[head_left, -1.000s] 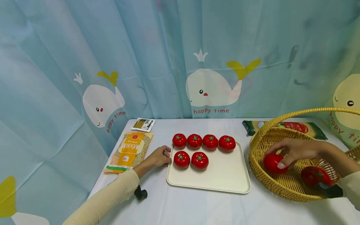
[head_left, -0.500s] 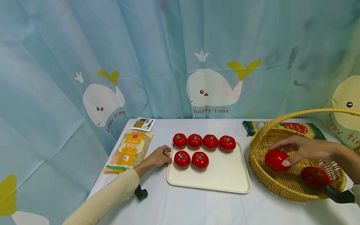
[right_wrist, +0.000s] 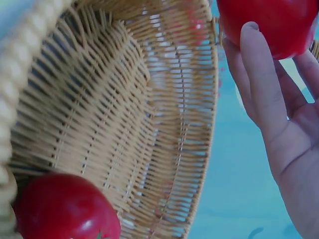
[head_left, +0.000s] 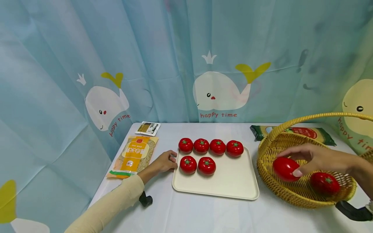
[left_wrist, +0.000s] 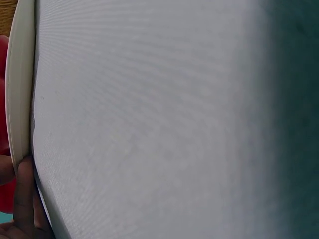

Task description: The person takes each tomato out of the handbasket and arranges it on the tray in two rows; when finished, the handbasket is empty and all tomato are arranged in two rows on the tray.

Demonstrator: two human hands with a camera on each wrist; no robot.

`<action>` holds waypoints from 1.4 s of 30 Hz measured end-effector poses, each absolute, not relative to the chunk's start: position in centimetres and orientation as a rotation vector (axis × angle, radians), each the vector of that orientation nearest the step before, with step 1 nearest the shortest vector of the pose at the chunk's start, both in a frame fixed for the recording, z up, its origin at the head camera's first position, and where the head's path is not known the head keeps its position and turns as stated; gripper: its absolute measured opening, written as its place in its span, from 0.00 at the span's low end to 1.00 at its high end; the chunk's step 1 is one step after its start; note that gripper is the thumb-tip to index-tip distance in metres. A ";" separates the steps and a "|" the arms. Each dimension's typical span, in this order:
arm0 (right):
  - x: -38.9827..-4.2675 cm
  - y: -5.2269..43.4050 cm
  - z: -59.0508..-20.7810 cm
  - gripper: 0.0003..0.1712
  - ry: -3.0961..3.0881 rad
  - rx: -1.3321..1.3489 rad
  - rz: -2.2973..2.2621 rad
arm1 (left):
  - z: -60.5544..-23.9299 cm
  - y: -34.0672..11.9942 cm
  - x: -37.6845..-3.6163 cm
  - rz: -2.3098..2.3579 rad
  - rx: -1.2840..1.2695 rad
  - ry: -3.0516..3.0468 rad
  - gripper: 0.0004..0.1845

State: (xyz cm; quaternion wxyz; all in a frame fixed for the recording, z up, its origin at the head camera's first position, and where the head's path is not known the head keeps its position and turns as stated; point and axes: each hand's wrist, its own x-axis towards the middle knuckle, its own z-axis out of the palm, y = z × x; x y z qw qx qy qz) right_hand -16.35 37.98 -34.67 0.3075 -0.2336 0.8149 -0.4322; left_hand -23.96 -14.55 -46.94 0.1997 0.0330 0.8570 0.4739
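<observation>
My right hand (head_left: 320,159) grips a red tomato (head_left: 284,169), thumb on the near side, above the wicker basket (head_left: 263,174) at the right. A second tomato (head_left: 324,183) lies inside the basket; the right wrist view shows this tomato (right_wrist: 67,206) at lower left and the held tomato (right_wrist: 271,22) at upper right. At the tray's left edge, my left hand (head_left: 163,161) pinches the rim of the cream tray (head_left: 233,181). The left wrist view shows fingers (left_wrist: 24,194) at the tray rim (left_wrist: 21,84). Several tomatoes (head_left: 207,166) sit on the tray in two rows.
An orange-and-clear food packet (head_left: 135,155) and a small sachet (head_left: 148,128) lie at the left of the white table (head_left: 204,213). Behind the basket rests a green packet (head_left: 326,137). A patterned blue curtain (head_left: 175,64) hangs behind the table.
My right hand first lifts the tomato slightly and moves a little right inside the basket's outline, then stays there with it. My left hand and the tray keep their places.
</observation>
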 end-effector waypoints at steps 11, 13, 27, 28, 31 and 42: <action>-15.3 34.4 -34.2 0.30 2.203 -0.808 -1.214 | -46.7 -14.7 -23.9 1.323 0.080 2.397 0.26; -15.2 33.8 -34.2 0.30 2.192 -0.812 -1.241 | -46.7 -14.7 -23.9 1.326 0.076 2.394 0.27; -15.1 29.1 -35.1 0.36 2.011 -0.809 -1.423 | -46.7 -14.6 -23.9 1.327 0.087 2.403 0.26; -15.1 28.8 -35.2 0.37 2.011 -0.785 -1.419 | -46.7 -14.6 -23.9 1.330 0.088 2.402 0.26; -15.0 28.0 -35.4 0.39 2.026 -0.721 -1.402 | -46.7 -14.6 -23.9 1.332 0.088 2.399 0.26; -15.6 26.0 -37.2 0.32 2.058 -0.761 -1.414 | -47.1 -14.6 -23.9 1.331 0.097 2.404 0.26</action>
